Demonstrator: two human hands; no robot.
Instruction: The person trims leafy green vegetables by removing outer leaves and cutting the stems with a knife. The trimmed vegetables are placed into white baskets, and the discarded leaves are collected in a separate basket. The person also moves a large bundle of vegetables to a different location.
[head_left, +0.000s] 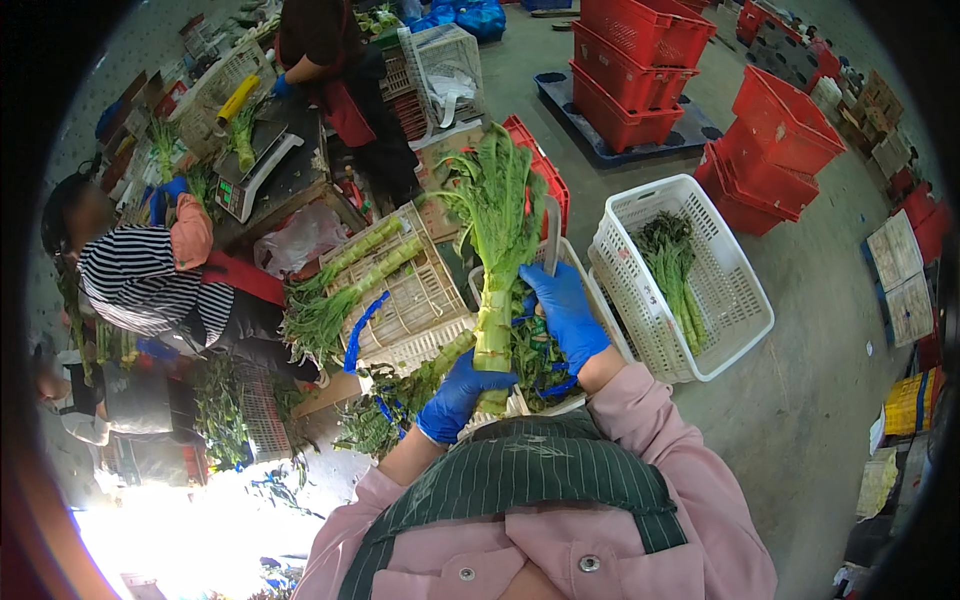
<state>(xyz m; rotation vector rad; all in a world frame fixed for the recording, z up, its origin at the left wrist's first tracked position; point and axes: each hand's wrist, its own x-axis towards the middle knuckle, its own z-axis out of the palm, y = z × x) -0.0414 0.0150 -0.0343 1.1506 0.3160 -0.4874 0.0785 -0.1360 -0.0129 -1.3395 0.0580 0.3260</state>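
Gloved in blue, my left hand (459, 396) grips the lower stem of a stem lettuce (495, 315), which stands leaf end away from me. My right hand (568, 313), also gloved, is closed around a knife whose metal blade (553, 229) points away beside the leaves; its handle is hidden by the fingers. Below the hands, trimmed leaves (546, 367) and blue ties fill a light plastic crate (611, 319). To the left, two more stem lettuces (375, 274) lie across a cream crate (442, 292). Another stem (439, 367) lies near my left hand.
A white crate (731, 315) on the right holds several stem lettuces (679, 277). Red crates (630, 82) stand stacked on a blue pallet (551, 101), with more red crates (772, 150) nearby. At left, co-workers (150, 262) work by a table with a scale (259, 172).
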